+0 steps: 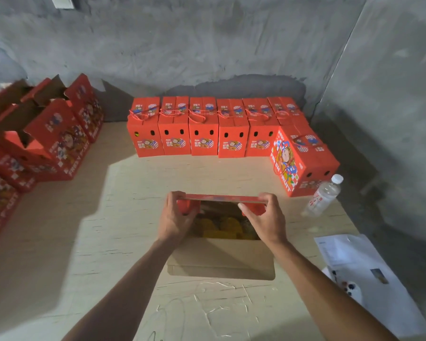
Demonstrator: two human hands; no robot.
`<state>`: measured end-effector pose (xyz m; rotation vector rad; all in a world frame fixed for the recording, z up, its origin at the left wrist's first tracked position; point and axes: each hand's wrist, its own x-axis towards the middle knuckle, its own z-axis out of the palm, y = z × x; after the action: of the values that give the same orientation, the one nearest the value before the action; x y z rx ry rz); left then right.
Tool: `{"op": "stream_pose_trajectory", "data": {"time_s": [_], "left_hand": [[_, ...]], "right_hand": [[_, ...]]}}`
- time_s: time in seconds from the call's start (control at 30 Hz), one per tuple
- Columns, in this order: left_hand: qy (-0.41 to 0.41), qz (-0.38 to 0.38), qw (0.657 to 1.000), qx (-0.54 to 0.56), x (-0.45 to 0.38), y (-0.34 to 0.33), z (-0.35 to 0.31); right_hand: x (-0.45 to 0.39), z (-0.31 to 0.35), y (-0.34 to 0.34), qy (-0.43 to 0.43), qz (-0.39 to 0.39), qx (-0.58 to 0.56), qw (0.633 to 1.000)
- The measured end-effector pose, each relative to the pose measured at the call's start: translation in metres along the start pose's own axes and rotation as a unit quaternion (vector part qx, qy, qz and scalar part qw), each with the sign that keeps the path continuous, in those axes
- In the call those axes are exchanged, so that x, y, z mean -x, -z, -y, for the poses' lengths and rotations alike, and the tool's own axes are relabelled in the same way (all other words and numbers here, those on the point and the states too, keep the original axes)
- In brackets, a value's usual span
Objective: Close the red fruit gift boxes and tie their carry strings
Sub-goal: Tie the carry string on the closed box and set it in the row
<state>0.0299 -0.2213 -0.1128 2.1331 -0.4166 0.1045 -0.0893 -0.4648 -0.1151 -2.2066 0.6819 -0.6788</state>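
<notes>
An open red fruit gift box (220, 257) stands on the table right in front of me, its near brown flap folded toward me and yellow fruit (228, 226) visible inside. My left hand (176, 217) grips the left end of the far red flap (221, 198), fingers curled over its edge. My right hand (263, 217) grips the right end of the same flap, thumb underneath. Several closed red boxes (203, 129) with tied carry strings stand in a row at the back. One more closed box (303, 161) lies at the right end.
Several open red boxes (42, 134) crowd the left side of the wooden table (89, 242). A clear plastic water bottle (324, 196) lies right of my hands. Papers and a phone (354, 269) sit at the table's right edge. Grey concrete walls enclose the back and right.
</notes>
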Motion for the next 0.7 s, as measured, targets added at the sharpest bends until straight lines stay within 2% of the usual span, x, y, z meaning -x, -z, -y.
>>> {"op": "stream_pose_trajectory", "data": {"time_s": [0.23, 0.3, 0.4, 0.5, 0.57, 0.7], "left_hand": [[-0.098, 0.025, 0.992, -0.072, 0.008, 0.006, 0.010], [-0.119, 0.058, 0.986, -0.100, 0.005, 0.006, 0.012], [-0.071, 0.160, 0.971, -0.164, -0.003, 0.007, 0.008], [-0.040, 0.231, 0.939, -0.251, -0.013, 0.011, 0.002], [-0.049, 0.247, 0.926, -0.283, -0.016, 0.011, -0.003], [-0.066, 0.232, 0.916, -0.322, -0.019, 0.009, -0.010]], "right_hand": [[0.002, -0.010, 0.010, 0.076, 0.089, 0.056, 0.992], [0.000, -0.011, 0.011, 0.084, 0.125, 0.058, 0.987], [-0.005, -0.014, 0.013, 0.110, 0.186, 0.060, 0.975], [-0.013, -0.012, 0.014, 0.131, 0.231, 0.095, 0.960], [-0.016, -0.010, 0.012, 0.137, 0.236, 0.135, 0.952], [-0.015, -0.007, 0.007, 0.160, 0.225, 0.201, 0.940]]}}
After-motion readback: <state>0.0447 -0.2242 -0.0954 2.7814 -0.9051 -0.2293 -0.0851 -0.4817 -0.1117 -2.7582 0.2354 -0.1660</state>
